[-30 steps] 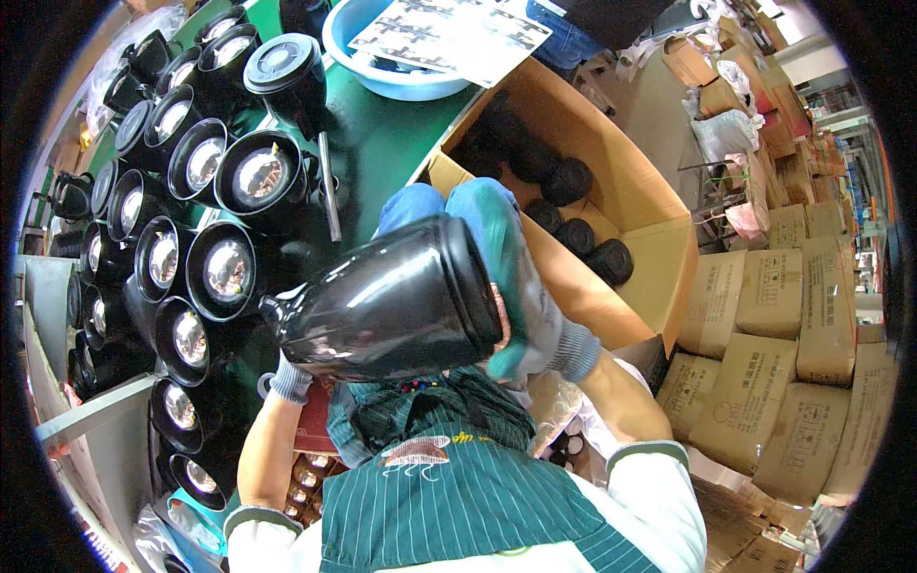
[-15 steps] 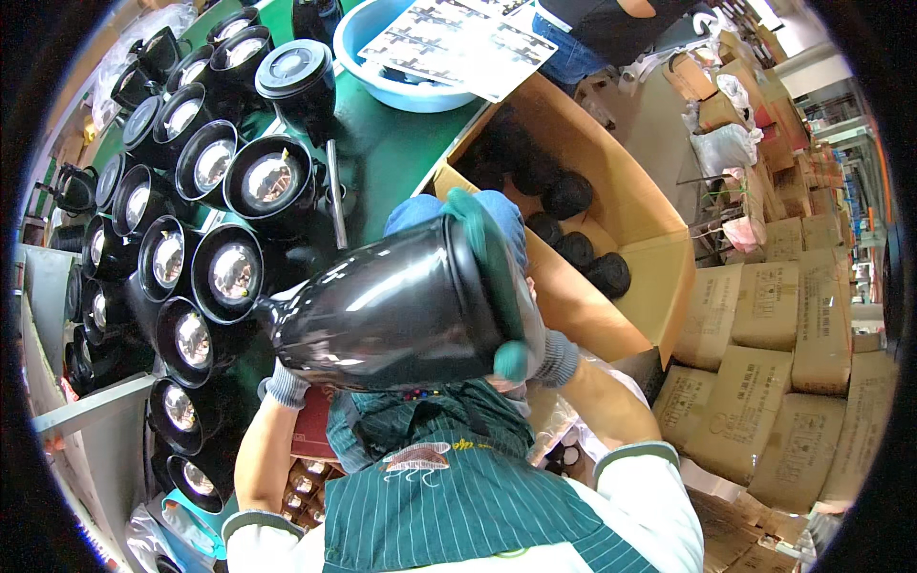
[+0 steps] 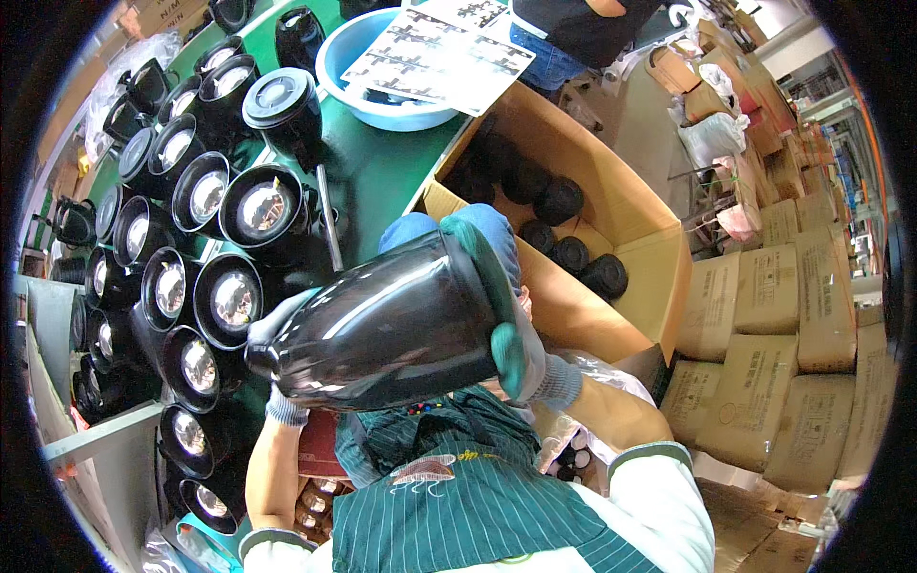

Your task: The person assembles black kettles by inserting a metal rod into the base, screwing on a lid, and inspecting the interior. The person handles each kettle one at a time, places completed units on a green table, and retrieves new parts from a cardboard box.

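A large glossy black thermos jug body [image 3: 387, 329] lies tilted sideways between my hands above my lap. My left hand [image 3: 279, 320], in a grey knit glove, is closed round its narrow end at the left, partly hidden by the body. My right hand [image 3: 506, 315], in a glove with green coated fingers, grips the wide end, thumb and fingers wrapped over the rim. To the left stand several black jugs [image 3: 234, 301] with shiny silver liners showing in their open mouths. One jug beyond them has a round black lid [image 3: 277, 95] on top.
A green table [image 3: 368, 181] bears the jugs, a metal rod [image 3: 329, 218] and a light blue basin [image 3: 401, 116] with printed sheets [image 3: 430, 57] across it. An open cardboard box [image 3: 635, 181] holds several black round parts [image 3: 559, 201]. Stacked cartons [image 3: 755, 372] stand at right; another person [image 3: 583, 33] is beyond the box.
The jug body has tipped a little, its narrow end moving left and down. My right hand has turned slightly with it, and my view has shifted a little.
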`<state>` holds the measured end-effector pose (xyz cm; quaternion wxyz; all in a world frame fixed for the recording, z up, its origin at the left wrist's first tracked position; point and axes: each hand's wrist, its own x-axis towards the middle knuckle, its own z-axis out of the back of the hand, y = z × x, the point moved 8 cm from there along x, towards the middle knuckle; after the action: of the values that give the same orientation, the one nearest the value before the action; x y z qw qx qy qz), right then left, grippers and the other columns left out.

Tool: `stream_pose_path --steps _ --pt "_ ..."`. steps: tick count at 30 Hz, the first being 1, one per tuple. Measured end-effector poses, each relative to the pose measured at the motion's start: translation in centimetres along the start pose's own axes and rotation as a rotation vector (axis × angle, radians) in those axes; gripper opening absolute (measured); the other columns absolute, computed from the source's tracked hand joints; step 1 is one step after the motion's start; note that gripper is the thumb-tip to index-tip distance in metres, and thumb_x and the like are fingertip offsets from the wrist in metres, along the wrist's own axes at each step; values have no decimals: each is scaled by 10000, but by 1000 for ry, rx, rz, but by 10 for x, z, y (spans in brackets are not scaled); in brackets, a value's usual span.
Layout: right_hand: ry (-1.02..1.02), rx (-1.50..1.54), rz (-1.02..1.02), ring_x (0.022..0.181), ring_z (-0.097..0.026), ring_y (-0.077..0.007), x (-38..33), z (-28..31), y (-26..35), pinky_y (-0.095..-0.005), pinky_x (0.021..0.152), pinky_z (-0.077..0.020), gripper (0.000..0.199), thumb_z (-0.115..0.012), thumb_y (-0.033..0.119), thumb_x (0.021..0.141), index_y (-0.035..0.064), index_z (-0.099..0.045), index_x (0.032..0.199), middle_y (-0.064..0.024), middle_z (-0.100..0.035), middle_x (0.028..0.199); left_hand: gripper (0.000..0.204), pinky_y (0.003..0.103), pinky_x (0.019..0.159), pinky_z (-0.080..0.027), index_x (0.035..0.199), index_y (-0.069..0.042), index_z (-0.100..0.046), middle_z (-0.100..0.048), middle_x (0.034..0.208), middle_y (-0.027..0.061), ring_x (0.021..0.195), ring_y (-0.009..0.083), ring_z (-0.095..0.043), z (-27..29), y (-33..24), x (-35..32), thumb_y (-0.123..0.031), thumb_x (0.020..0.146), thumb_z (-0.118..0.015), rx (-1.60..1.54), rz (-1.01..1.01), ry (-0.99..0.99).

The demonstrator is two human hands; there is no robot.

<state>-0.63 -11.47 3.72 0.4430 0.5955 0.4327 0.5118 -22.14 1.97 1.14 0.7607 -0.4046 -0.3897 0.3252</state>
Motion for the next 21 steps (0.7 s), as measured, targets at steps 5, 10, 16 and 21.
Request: stream_pose_path --steps 5,10,16,21 --pt "-80 66 -199 1559 -194 -414 9 2 23 -498 1258 -138 902 -538 476 1018 -20 -117 1642 -266 -187 1676 356 328 846 -580 1083 32 -760 -785 1002 142 879 216 -754 8 -21 17 -164 786 -770 109 -103 5" --pt "154 -751 376 1478 -247 -552 5 10 47 -599 1226 -173 1152 -557 719 863 -45 -151 1625 -349 -179 1633 349 329 837 -578 1087 27 -763 -787 1007 138 872 216 -751 -20 35 -4 -164 796 -765 -291 248 33" --pt "-99 -569 370 1405 -377 -494 -3 29 51 -553 1195 -286 952 -530 634 959 21 -234 1625 -322 -301 1578 341 331 826 -576 1093 20 -767 -789 1012 133 863 216 -748 -14 -35 17 -165 808 -760 -1 58 67" --pt "-194 -162 25 1400 -395 -466 -8 36 13 -523 1185 -308 882 -531 568 989 39 -235 1629 -308 -328 1563 345 325 784 -574 1089 29 -770 -789 979 146 825 221 -752 0 -100 45 -159 801 -742 391 -317 136"
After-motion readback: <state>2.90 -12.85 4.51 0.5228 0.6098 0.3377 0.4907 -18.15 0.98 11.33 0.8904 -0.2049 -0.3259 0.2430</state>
